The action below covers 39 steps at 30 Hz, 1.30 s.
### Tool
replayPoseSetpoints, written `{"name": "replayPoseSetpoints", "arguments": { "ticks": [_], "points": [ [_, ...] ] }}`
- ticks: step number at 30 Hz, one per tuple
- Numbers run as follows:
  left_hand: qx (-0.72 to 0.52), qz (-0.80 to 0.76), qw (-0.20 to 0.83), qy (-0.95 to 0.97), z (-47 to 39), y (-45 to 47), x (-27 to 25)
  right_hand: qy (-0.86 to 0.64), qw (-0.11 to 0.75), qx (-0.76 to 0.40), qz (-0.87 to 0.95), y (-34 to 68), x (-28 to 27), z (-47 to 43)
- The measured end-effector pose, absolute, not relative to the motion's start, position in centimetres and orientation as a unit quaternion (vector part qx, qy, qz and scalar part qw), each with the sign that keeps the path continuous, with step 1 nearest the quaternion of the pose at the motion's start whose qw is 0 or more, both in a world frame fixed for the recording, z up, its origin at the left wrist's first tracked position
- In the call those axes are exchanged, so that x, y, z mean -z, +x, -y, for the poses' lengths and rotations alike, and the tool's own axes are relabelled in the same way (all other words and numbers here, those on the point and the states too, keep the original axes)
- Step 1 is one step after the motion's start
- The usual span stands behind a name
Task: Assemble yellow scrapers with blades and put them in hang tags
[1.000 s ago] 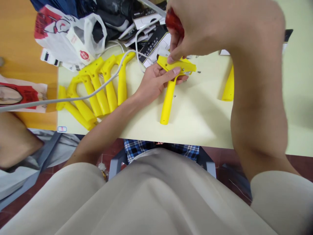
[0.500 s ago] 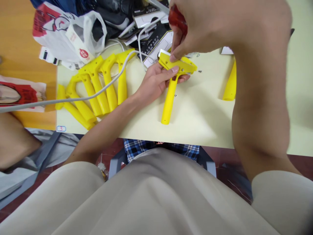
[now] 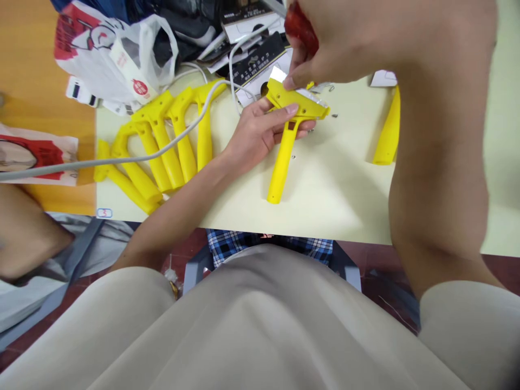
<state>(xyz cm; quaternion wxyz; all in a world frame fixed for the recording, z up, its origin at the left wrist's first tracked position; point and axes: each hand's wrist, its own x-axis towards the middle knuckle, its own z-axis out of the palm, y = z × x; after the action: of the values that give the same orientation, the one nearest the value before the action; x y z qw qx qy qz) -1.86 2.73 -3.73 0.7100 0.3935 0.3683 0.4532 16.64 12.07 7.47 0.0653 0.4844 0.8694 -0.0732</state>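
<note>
My left hand is closed round the head of a yellow scraper, its thumb pressed on the front face and the handle pointing down toward me. A shiny metal blade piece shows along the scraper's upper edge. My right hand grips a screwdriver by its red handle, the metal shaft aimed up and left. The thumb of that hand rests against the scraper's top edge, and its other fingers are partly hidden. A small nut or screw lies beside the handle.
Several yellow scraper handles stand in a row at left, a grey cable crossing over them. Behind are black-and-white packages and a plastic bag. Another yellow handle lies at right, partly behind my forearm.
The scraper's head has tilted slightly, and more of the metal blade piece now shows at its upper edge. My right hand has shifted a little right with the screwdriver.
</note>
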Motion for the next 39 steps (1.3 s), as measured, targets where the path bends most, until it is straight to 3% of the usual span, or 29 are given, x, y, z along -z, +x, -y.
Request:
{"name": "replayPoseSetpoints", "arguments": {
  "ticks": [29,39],
  "points": [
    [-0.470,-0.360,0.706,0.390,-2.65,-1.97,4.10,0.468,0.001,0.157,-0.870,16.31,-7.79,-12.68],
    [-0.477,-0.357,0.698,0.398,-2.64,-1.99,4.53,0.477,0.026,0.109,-0.872,16.83,-7.08,-12.87]
  ]
}}
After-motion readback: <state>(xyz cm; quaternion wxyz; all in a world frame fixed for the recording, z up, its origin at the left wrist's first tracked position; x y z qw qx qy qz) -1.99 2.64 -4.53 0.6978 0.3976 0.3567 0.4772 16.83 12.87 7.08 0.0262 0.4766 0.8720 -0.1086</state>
